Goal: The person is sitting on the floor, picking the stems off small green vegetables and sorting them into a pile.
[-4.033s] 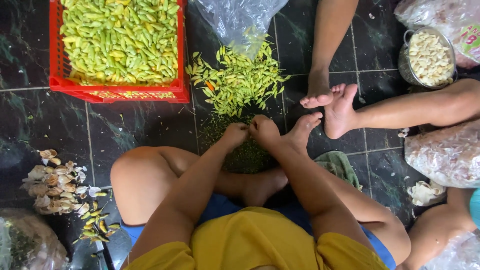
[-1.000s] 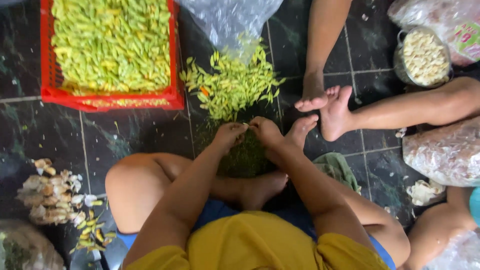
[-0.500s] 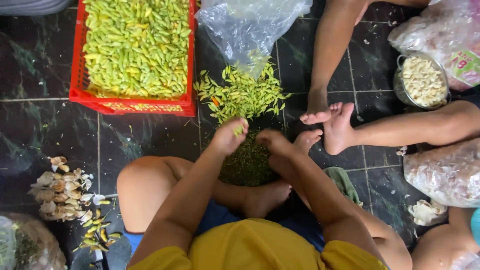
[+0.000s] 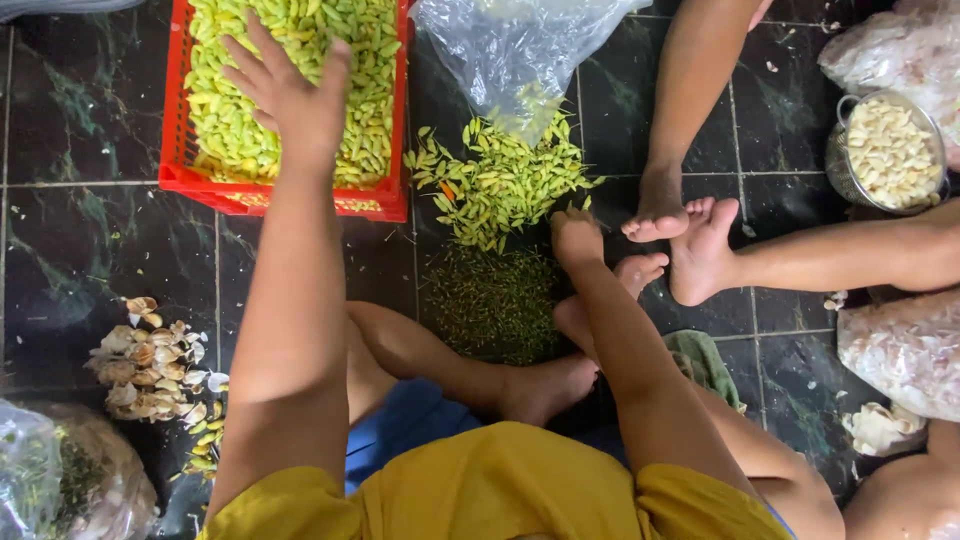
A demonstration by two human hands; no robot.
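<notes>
My left hand is stretched out with fingers spread over the red plastic crate, which is full of small yellow-green chillies. My right hand is closed at the near edge of a loose pile of green chillies on the dark tiled floor; whether it holds one I cannot tell. A heap of dark green stems lies just in front of my crossed legs.
A clear plastic bag spills onto the chilli pile. Another person's feet and arm are at the right. A metal bowl of peeled garlic, garlic bulbs at the left, and bags lie around.
My left hand has left the stem heap and swung up and left over the red crate, opening its fingers. My right hand stayed near the chilli pile.
</notes>
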